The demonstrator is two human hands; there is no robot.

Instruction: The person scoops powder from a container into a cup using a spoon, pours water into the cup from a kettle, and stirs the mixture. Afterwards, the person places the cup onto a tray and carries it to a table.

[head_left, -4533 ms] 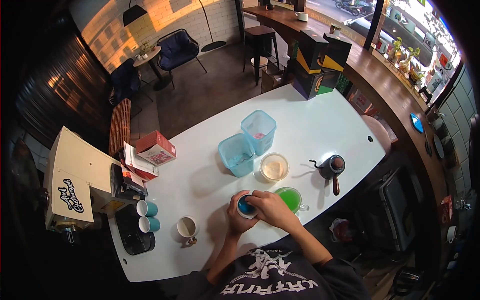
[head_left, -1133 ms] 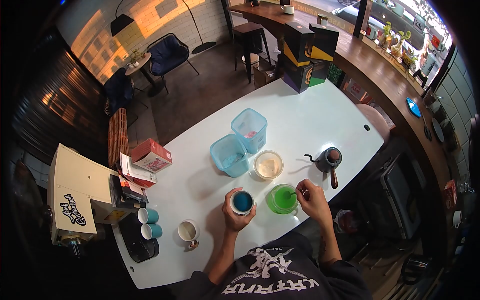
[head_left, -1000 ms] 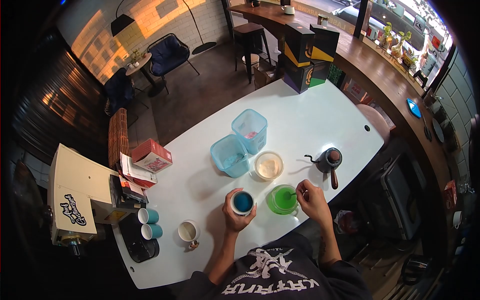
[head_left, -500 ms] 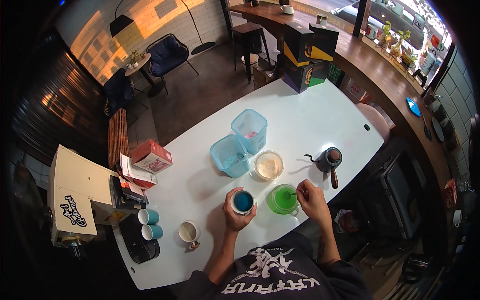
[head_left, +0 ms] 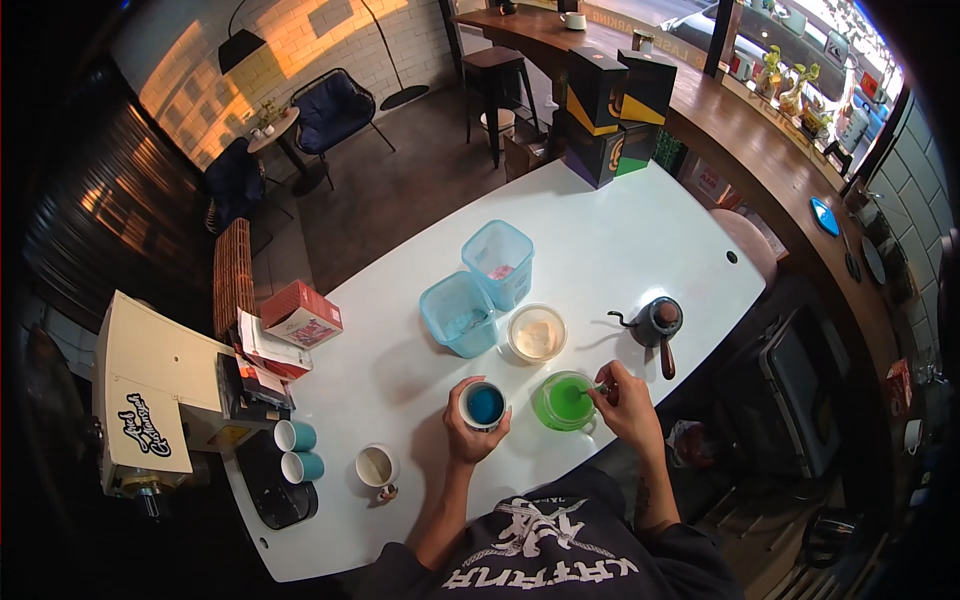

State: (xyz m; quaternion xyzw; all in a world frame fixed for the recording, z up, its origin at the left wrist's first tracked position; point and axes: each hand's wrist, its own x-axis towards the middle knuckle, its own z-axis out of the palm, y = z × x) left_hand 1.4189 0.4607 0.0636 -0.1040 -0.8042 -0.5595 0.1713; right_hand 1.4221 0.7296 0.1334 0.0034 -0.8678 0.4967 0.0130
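My left hand (head_left: 468, 437) is wrapped around a small cup (head_left: 483, 406) with blue liquid in it, held upright above the white table. In my right hand (head_left: 625, 405) is a thin spoon (head_left: 588, 392), pinched at its handle, with its lower end dipped in green liquid; most of it is hidden. That liquid fills a clear glass mug (head_left: 566, 402) standing on the table. Just behind is a round clear tub (head_left: 537, 334) holding something pale. Two light-blue plastic containers, one (head_left: 458, 315) with blue contents and one (head_left: 498, 262) with pink contents, stand farther back.
A gooseneck kettle (head_left: 659, 324) stands on the white table (head_left: 590, 240) at right. A handled white cup (head_left: 377, 466), two teal cups (head_left: 303, 467) and a cream machine (head_left: 150, 390) are at left. Black boxes (head_left: 615, 120) stack at the far end; a red-white box (head_left: 301, 315) lies left.
My right hand has shifted slightly with the spoon, which stays in the green liquid. My left hand keeps the cup in nearly the same place. The view has moved a little.
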